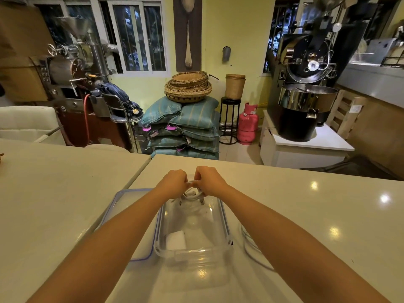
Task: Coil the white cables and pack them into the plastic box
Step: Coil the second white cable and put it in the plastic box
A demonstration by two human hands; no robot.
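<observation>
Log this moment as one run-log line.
hands: left and right coiling white cable | plastic box: open | lid: beside box | second cable: loose

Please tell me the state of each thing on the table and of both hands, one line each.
plastic box: open, one white item inside
lid: off, lying left of box
coiled white cable: held above box's far end
loose white cable: uncoiled, right of box
left hand: gripping coil
right hand: gripping coil
</observation>
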